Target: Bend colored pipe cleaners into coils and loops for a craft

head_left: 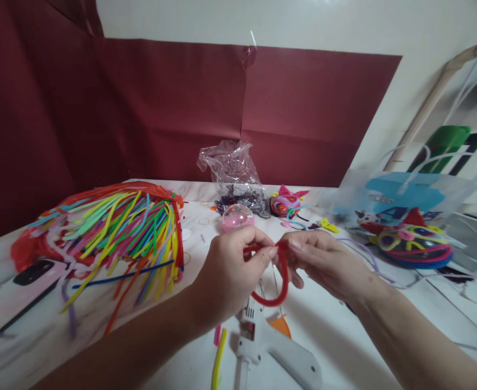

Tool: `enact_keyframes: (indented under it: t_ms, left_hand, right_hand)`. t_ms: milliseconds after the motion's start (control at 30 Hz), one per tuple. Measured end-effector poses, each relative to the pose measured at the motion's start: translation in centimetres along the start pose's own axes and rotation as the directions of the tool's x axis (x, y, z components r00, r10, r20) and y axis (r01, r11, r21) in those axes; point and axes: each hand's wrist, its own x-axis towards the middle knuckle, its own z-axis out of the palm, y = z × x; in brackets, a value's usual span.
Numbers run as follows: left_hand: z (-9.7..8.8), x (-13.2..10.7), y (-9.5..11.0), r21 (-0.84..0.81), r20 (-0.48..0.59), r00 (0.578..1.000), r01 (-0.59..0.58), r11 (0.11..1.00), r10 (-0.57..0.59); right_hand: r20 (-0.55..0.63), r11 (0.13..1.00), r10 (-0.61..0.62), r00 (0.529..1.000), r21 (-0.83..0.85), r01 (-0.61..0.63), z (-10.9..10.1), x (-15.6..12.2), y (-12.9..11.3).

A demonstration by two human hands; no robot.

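A red pipe cleaner [281,290], bent into a loop, hangs between my two hands over the table. My left hand [236,265] pinches it between thumb and index finger, close to where its ends meet. From the other side my right hand [315,260] grips the same spot, thumb and fingers pressed together. Below the loop lies a white glue gun [279,346], its nozzle end partly behind the loop and my hands. An orange piece [279,326] is beside it, and a yellow pipe cleaner [219,360] is to its left.
At left, a red bag [27,249] spills many coloured pipe cleaners [128,227] near a phone [27,287]. Behind my hands are a clear-and-pink ball [237,218], a plastic bag [234,165] and a pink decorated figure [286,203]. Another decorated piece [415,246] sits right, before a carrier bag [385,195].
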Motion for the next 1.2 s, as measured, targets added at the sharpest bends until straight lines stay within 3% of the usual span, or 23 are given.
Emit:
enact_keyframes:
  t_ms: [300,533,867,1033,1200]
  left_hand:
    - [0.07,-0.47,-0.46,0.267,-0.021,0.958,-0.27,0.925,0.286]
    - [0.32,-0.33,-0.67,0.347,-0.05,0.923,-0.343,0.873,0.382]
    - [0.61,-0.43,-0.32,0.268,-0.071,0.951,-0.271,0.924,0.3]
    - [0.45,-0.33,0.09,0.19,-0.102,0.963,-0.227,0.955,0.249]
    - [0.32,-0.27,-0.16,0.29,-0.131,0.943,-0.258,0.922,0.305]
  right_hand:
    - [0.014,0.943,0.133,0.991,0.305,-0.131,0.64,0.19,0.11]
    - [-0.054,0.954,0.132,0.99,0.276,-0.113,0.62,0.21,0.29]
    - [-0.1,0.994,0.031,0.994,0.104,-0.021,0.35,-0.27,0.71]
    - [-0.016,0.996,0.002,1.0,0.095,-0.001,0.09,-0.18,0.5]
    - [-0.012,0.991,-0.001,1.0,0.132,0.003,-0.05,0.08,0.22]
